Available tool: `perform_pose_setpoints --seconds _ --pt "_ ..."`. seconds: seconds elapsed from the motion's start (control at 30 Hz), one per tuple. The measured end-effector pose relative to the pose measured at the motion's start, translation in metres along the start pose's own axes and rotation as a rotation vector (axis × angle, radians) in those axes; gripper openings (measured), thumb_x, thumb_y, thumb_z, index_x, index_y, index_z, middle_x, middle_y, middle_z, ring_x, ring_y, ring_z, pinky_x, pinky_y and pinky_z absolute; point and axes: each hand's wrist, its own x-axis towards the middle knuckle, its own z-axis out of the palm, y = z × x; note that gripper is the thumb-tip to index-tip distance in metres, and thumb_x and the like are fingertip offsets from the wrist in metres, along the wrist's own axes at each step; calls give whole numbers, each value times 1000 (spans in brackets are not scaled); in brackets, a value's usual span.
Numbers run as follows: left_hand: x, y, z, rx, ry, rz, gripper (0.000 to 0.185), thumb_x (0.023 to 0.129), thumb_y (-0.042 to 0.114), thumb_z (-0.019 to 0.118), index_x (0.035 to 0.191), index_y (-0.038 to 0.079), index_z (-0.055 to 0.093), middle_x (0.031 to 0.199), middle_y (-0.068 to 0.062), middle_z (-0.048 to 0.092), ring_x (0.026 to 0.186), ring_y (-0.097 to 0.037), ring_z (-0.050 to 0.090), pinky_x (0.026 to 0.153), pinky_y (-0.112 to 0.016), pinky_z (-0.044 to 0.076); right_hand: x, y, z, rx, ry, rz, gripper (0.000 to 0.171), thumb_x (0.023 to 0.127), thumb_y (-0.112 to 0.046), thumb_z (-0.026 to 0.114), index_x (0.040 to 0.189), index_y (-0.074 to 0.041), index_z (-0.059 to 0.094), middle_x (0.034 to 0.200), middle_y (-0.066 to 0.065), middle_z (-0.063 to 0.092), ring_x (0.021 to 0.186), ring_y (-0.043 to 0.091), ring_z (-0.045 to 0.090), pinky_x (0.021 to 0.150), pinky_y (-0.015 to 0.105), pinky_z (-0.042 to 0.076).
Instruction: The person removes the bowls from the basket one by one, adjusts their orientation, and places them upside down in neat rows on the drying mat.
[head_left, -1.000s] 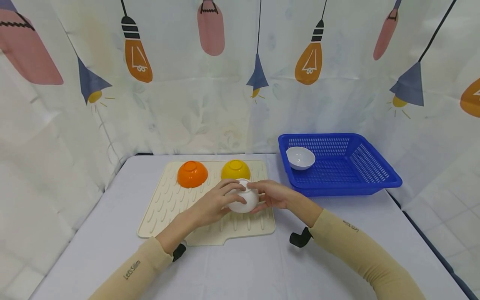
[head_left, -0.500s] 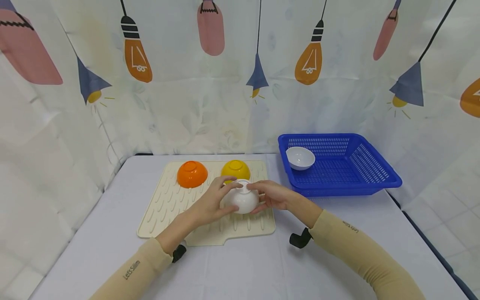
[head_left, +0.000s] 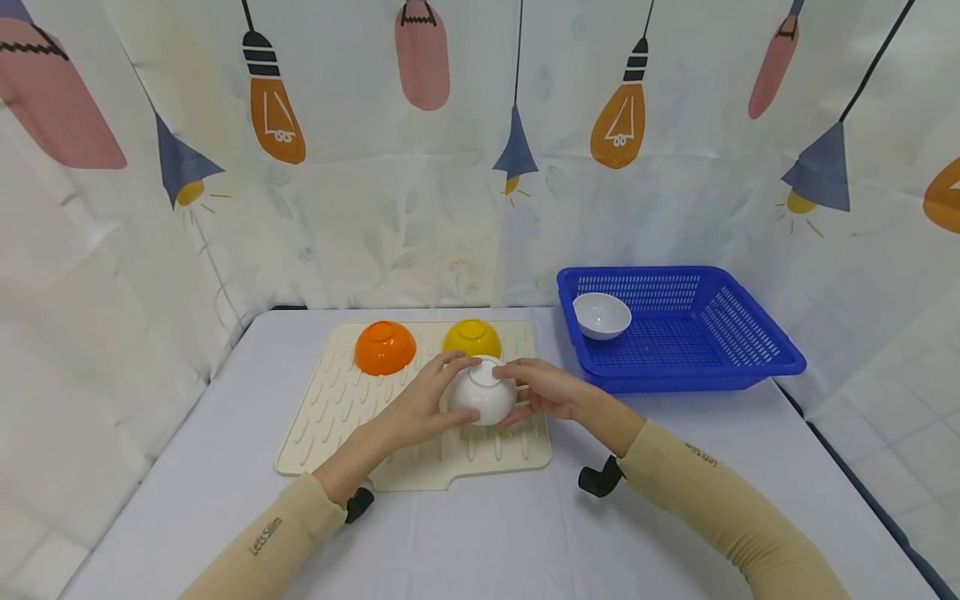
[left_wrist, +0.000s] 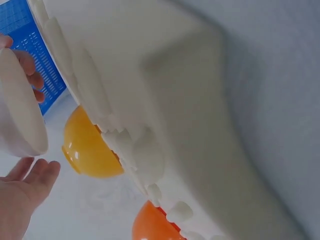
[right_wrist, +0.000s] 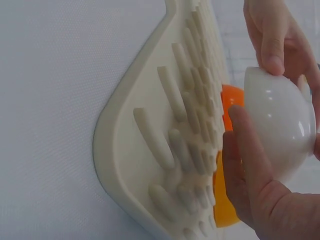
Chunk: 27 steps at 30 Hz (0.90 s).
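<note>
A white bowl (head_left: 483, 402) is held upside down, foot ring up, in front of the yellow bowl (head_left: 471, 336) and over the cream draining mat (head_left: 330, 425). At its left side my left hand (head_left: 416, 408) holds it, thumb low near the rim, fingers up by the foot. From the right, my right hand (head_left: 551, 387) grips it with fingers at the rim and a digit by the foot ring. The right wrist view has the bowl (right_wrist: 280, 125) between both hands, raised off the mat. An orange bowl (head_left: 384, 347) lies upside down on the mat, left of the yellow one.
A blue slotted basket (head_left: 675, 379) stands at the back right of the table, holding another white bowl (head_left: 602, 317) right side up. Behind the table hangs a printed curtain (head_left: 450, 208). White cloth (head_left: 480, 542) covers the table.
My left hand's fingers have shifted from across the white bowl's front to its left edge, uncovering more of it. My right hand keeps its hold, and the bowl has barely moved.
</note>
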Motion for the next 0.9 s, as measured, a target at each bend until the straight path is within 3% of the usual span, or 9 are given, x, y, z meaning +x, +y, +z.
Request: perform_pose_setpoints --seconds 0.2,0.47,0.77,0.9 --pt "1 0 -1 -2 -21 2 71 89 37 82 150 24 48 155 -16 39 137 -39 45 105 -59 46 -1 0 3 -4 42 1 69 104 -32 62 156 -6 25 145 23 43 116 39 61 79 48 61" --pt "1 1 -3 -6 -1 6 70 87 36 84 148 21 52 150 -12 47 134 -36 50 105 -55 48 -6 -3 3 -45 50 -15 65 104 -35 63 153 -12 28 144 22 46 113 37 64 78 46 61" --pt "3 1 -6 -83 39 -15 67 86 37 85 143 19 56 145 -3 55 132 -26 52 105 -49 48 -11 -5 0 -154 -30 -94 75 94 -5 74 156 -2 31 154 19 34 104 34 68 85 45 60" --pt "3 -1 -7 -96 53 -21 65 85 35 86 141 19 57 143 -1 56 127 -22 54 102 -45 50 -13 -5 -1 -242 -38 -121 82 91 -3 76 158 -3 29 149 21 43 102 37 70 90 44 58"
